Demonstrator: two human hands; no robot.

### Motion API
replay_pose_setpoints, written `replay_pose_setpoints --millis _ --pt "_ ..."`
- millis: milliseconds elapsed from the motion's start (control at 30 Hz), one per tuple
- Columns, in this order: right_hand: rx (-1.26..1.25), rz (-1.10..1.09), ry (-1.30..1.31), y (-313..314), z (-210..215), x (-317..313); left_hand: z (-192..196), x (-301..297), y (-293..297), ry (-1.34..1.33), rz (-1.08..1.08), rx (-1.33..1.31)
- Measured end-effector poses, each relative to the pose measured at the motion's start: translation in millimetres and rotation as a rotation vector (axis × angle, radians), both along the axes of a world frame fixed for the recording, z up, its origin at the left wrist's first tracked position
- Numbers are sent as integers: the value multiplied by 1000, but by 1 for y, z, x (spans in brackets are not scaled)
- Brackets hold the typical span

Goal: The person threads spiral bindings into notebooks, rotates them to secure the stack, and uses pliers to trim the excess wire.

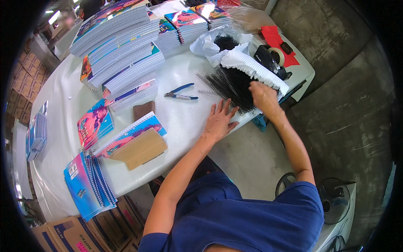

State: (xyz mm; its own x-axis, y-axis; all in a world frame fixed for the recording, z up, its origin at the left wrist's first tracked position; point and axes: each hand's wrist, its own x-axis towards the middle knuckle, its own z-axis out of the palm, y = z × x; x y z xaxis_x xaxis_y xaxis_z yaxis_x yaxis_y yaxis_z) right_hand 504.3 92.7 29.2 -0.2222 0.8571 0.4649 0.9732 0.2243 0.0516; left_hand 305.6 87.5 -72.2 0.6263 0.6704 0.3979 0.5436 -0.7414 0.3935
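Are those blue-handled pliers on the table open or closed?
Open: the pliers lie flat on the white table, their two blue handles spread apart.

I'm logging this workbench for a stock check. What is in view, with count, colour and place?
table: one, white, centre
notebook stacks: count unclear, bright covers, far side of the table
bound notebooks: a few, blue, near left edge
wire binding spirals: a pile, black, under the right hand
pliers: one, blue handles, mid table
wooden board: one, tan, lying on a notebook
tape dispenser: one, black, right end of the table
cardboard boxes: several, brown, below the table
fan: one, dark, lower right on the floor
left hand: flat on the table, fingers spread
right hand: on the spirals; grip unclear
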Motion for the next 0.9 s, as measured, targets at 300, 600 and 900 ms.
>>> replay_pose_setpoints --millis 300,600,900 --pt "-129 -4 -2 -36 -39 -36 -2 -16 -8 -133 225 -43" --pt "-495 -109 661 -62 -5 -50 -1 -20 -5 -144 306 -77" --pt "-111 10 525 -27 -50 -67 -4 -9 15 -139 347 -35"
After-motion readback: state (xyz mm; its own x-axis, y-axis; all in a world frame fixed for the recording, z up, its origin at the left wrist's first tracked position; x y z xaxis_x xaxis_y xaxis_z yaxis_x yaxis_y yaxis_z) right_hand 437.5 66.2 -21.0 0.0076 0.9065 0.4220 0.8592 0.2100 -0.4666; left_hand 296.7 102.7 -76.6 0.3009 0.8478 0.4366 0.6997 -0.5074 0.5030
